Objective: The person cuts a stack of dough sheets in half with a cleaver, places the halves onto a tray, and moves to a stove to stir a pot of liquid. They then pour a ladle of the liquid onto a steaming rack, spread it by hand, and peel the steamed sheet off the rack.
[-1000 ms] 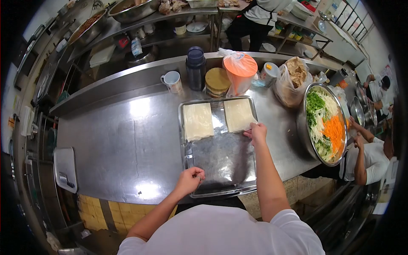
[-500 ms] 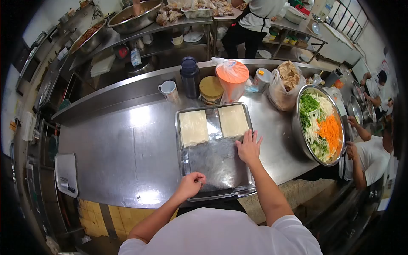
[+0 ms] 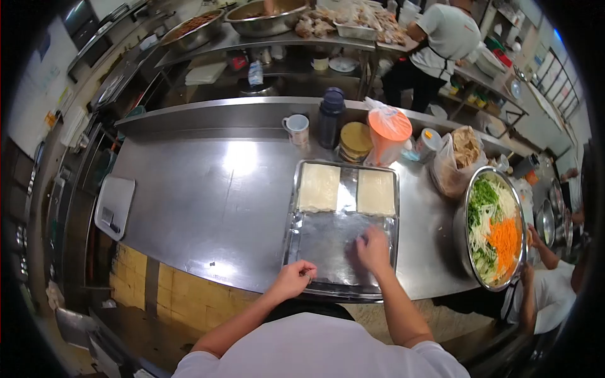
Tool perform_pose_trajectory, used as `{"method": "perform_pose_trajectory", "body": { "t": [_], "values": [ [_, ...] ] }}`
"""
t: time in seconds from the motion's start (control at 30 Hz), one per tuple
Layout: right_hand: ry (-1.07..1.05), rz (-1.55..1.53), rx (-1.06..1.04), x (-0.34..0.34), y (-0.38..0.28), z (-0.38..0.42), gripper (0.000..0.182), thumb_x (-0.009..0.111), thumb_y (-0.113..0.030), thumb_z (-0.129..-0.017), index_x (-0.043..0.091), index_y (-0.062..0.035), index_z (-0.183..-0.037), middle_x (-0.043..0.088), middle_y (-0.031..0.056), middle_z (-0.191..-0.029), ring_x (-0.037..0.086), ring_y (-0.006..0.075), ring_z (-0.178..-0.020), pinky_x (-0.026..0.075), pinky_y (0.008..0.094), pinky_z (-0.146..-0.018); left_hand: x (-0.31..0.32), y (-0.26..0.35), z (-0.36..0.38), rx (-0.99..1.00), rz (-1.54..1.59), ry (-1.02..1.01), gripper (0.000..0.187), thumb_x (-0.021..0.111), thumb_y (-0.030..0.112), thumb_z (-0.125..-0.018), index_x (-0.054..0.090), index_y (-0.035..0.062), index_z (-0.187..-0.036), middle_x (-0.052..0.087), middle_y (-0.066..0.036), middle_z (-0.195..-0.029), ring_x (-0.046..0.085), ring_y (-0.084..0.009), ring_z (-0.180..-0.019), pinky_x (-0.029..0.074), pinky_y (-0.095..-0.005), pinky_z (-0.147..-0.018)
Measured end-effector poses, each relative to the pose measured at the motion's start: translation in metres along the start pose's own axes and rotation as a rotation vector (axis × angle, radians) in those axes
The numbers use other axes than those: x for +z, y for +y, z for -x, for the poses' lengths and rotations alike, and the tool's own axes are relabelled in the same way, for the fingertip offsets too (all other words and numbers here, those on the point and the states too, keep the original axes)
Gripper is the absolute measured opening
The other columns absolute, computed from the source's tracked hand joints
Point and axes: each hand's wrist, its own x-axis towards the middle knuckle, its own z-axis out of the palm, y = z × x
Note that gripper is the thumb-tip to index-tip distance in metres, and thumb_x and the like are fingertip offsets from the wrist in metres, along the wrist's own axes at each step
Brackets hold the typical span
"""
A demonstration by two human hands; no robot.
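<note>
A metal tray (image 3: 293,236) lies on the steel table with two square stacks of pale dough sheets in its far half, a left stack (image 3: 319,188) and a right stack (image 3: 376,193). My left hand (image 3: 295,280) is at the tray's near left corner, its fingers curled together. Whatever they may hold is hidden. Over the bare near half of the tray is my right hand (image 3: 374,248), below the right stack and apart from it. Its fingers look bent, but motion blurs them.
Right of the tray, a steel bowl (image 3: 465,249) holds shredded vegetables. Behind stand a mug (image 3: 297,130), a dark flask (image 3: 331,118), an orange-lidded container (image 3: 389,129) and a bagged paper bundle (image 3: 465,151). A small tray (image 3: 126,196) lies far left. Co-workers stand at right and behind.
My right hand has drawn back from the right dough stack toward me, and its spread fingers have bent. My left hand stays curled near the tray corner. The view has turned left.
</note>
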Motion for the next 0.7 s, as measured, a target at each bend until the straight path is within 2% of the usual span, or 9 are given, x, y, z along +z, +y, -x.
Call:
{"method": "perform_pose_trajectory", "body": {
  "t": [0.07, 0.13, 0.23, 0.33, 0.37, 0.47, 0.53, 0.57, 0.7],
  "values": [
    [-0.123, -0.144, 0.043, -0.011, -0.039, 0.02, 0.032, 0.069, -0.02, -0.088, 0.07, 0.0026, -0.112, 0.07, 0.0248, -0.117, 0.065, 0.0435, -0.11, 0.05, 0.0498, -0.1, -0.009, -0.015, 0.006, 0.042, -0.017, 0.014, 0.017, 0.067, 0.01, -0.098, 0.071, -0.0003, -0.111, 0.076, -0.006, -0.093, 0.07, -0.0116, -0.081, 0.056, -0.0286, -0.072],
    [-0.171, -0.19, -0.004, -0.004, -0.064, 0.044, 0.033, 0.07, -0.022, -0.088, 0.073, 0.0016, -0.111, 0.072, 0.0248, -0.11, 0.068, 0.043, -0.103, 0.054, 0.0474, -0.093, -0.021, -0.023, 0.013, 0.067, -0.001, 0.033, 0.018, 0.067, 0.012, -0.097, 0.072, 0.0007, -0.111, 0.076, -0.007, -0.093, 0.07, -0.0132, -0.082, 0.056, -0.03, -0.074],
    [-0.379, -0.229, 0.002, 0.001, -0.108, 0.069, 0.037, 0.071, -0.023, -0.09, 0.072, 0.0027, -0.116, 0.072, 0.0265, -0.11, 0.07, 0.041, -0.102, 0.055, 0.0456, -0.094, -0.051, -0.025, 0.034, 0.082, 0.032, 0.075, 0.02, 0.069, 0.015, -0.095, 0.074, 0.0028, -0.11, 0.077, -0.009, -0.093, 0.071, -0.0168, -0.083, 0.057, -0.0331, -0.078],
    [-0.391, -0.231, 0.1, 0.031, -0.14, 0.082, 0.037, 0.071, -0.024, -0.09, 0.073, 0.0024, -0.116, 0.073, 0.0258, -0.108, 0.072, 0.039, -0.099, 0.056, 0.0436, -0.09, -0.094, -0.039, 0.063, 0.114, 0.029, 0.144, 0.021, 0.069, 0.016, -0.095, 0.074, 0.0032, -0.111, 0.077, -0.01, -0.094, 0.071, -0.0176, -0.083, 0.057, -0.0337, -0.079],
    [-0.352, -0.217, 0.041, 0.046, -0.149, 0.086, 0.036, 0.071, -0.023, -0.091, 0.073, 0.0032, -0.115, 0.075, 0.0246, -0.103, 0.074, 0.0369, -0.096, 0.057, 0.043, -0.087, -0.111, -0.052, 0.074, 0.121, 0.056, 0.171, 0.022, 0.07, 0.017, -0.094, 0.074, 0.0033, -0.111, 0.077, -0.01, -0.094, 0.071, -0.0179, -0.083, 0.057, -0.0339, -0.08],
    [-0.351, -0.204, -0.07, 0.073, -0.218, 0.085, 0.035, 0.071, -0.023, -0.09, 0.073, 0.0038, -0.113, 0.075, 0.0238, -0.103, 0.074, 0.0352, -0.097, 0.057, 0.0428, -0.087, -0.17, -0.109, 0.114, 0.152, 0.108, 0.297, 0.023, 0.07, 0.017, -0.096, 0.072, 0.0023, -0.113, 0.076, -0.009, -0.095, 0.07, -0.0163, -0.084, 0.056, -0.033, -0.08],
    [-0.401, -0.195, -0.17, 0.093, -0.28, 0.087, 0.034, 0.07, -0.022, -0.09, 0.073, 0.0042, -0.112, 0.075, 0.0236, -0.103, 0.074, 0.0346, -0.097, 0.057, 0.0426, -0.088, -0.21, -0.144, 0.15, 0.109, 0.127, 0.39, 0.021, 0.068, 0.013, -0.098, 0.07, 0.0003, -0.116, 0.076, -0.006, -0.094, 0.068, -0.0123, -0.082, 0.056, -0.0297, -0.076],
    [-0.432, -0.21, -0.225, 0.104, -0.316, 0.089, 0.034, 0.07, -0.022, -0.09, 0.073, 0.0043, -0.112, 0.075, 0.0238, -0.103, 0.074, 0.0347, -0.097, 0.057, 0.0426, -0.088, -0.226, -0.183, 0.158, 0.116, 0.192, 0.434, 0.02, 0.068, 0.013, -0.099, 0.071, 0.0008, -0.114, 0.075, -0.006, -0.094, 0.068, -0.012, -0.084, 0.055, -0.0295, -0.076],
    [-0.589, -0.191, -0.488, 0.165, -0.46, 0.111, 0.035, 0.069, -0.024, -0.09, 0.073, 0.0021, -0.114, 0.075, 0.0232, -0.107, 0.073, 0.0383, -0.098, 0.057, 0.0433, -0.09, -0.31, -0.247, 0.248, 0.022, 0.292, 0.663, 0.02, 0.068, 0.014, -0.1, 0.07, -0.0002, -0.113, 0.075, -0.005, -0.095, 0.068, -0.0112, -0.085, 0.055, -0.0292, -0.077]
  ]
}}
